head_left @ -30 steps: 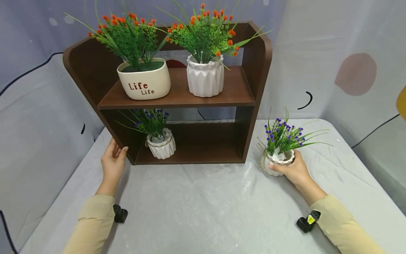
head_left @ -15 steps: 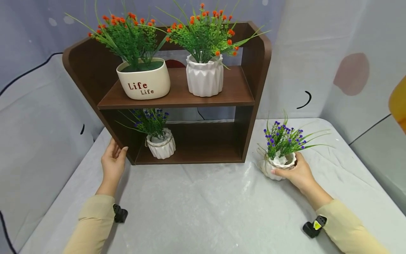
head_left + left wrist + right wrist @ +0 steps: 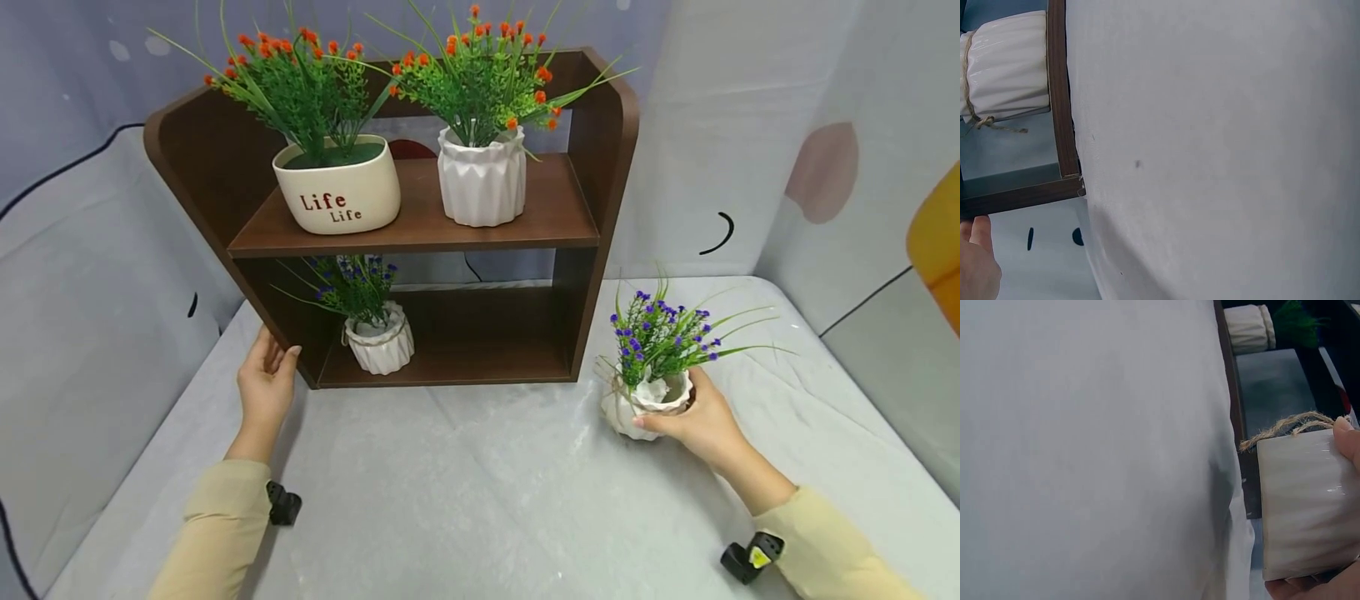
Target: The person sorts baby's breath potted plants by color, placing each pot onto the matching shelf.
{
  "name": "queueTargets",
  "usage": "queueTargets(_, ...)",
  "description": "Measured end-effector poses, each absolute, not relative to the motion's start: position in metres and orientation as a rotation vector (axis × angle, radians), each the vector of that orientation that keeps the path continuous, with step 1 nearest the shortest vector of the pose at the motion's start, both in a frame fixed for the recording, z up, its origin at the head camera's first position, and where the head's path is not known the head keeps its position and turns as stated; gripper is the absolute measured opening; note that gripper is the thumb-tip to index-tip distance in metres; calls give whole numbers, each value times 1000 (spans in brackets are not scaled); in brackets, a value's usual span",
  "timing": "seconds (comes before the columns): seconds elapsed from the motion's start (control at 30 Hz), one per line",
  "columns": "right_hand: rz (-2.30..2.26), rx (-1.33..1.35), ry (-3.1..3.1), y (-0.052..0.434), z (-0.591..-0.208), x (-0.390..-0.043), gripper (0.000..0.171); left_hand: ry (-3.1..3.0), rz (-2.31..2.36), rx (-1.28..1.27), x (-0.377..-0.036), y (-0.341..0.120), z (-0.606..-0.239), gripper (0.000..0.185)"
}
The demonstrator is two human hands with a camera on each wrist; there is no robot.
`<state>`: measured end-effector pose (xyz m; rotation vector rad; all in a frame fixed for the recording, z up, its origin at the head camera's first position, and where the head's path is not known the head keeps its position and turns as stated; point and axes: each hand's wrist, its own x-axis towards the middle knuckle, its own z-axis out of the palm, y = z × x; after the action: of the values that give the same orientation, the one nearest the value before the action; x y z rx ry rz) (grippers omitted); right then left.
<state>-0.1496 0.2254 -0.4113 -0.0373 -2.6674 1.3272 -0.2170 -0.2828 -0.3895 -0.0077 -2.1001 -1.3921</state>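
My right hand grips a small white ribbed pot with purple flowers, held just right of the brown two-tier shelf. The right wrist view shows this pot with its twine tie, my fingers curled round it. My left hand rests with straight fingers against the shelf's lower left corner. A matching purple-flower pot stands on the lower shelf at the left. On the upper shelf are a cream "Life" pot and a white faceted pot, both with orange flowers.
A wrinkled white cloth covers the table and the walls behind. The right half of the lower shelf holds nothing. A yellow-orange object shows at the right edge. Black cables run along the backdrop.
My right hand has brought the purple-flower pot slightly left and nearer to me, and it looks lifted off the cloth. The left hand stays on the shelf.
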Motion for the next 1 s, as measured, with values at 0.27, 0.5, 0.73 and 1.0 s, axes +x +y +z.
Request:
queueTargets(0.27,1370,7,-2659,214,-402,-141,83,-2117,-1397,6,-217,-285,-391,52)
queueTargets(0.5,1404,79,-2647,203,-397,-135,85,-2109,-1397,2,-217,-285,-392,52)
queueTargets(0.73,1405,127,-2674,187,-391,-131,82,-2099,-1398,-5,-216,-284,-392,50)
queueTargets(1.0,1490,169,-2668,165,-386,-129,78,-2107,-1376,-3,-215,-282,-388,49)
